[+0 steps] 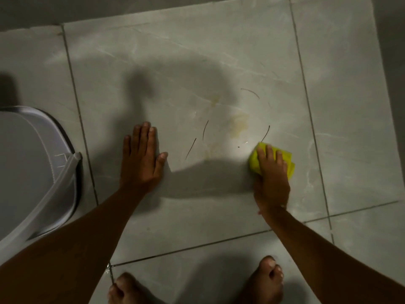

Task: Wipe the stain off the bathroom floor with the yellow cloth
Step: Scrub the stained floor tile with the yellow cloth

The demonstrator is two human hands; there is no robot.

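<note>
On the floor tile (175, 62), the right hand (271, 174) pressed the bunched yellow cloth (255, 160) just right of the yellowish stain (238, 123), the left hand (140, 156) lay spread flat, and firm overlapping strokes leftward seemed best.

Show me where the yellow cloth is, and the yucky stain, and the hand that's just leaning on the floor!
yellow cloth (287, 160): head view, on the bare folded edge beside the right hand's fingers.
stain (240, 125): head view, on the yellowish smear's middle.
left hand (141, 160): head view, on the back of the flat hand.
</note>
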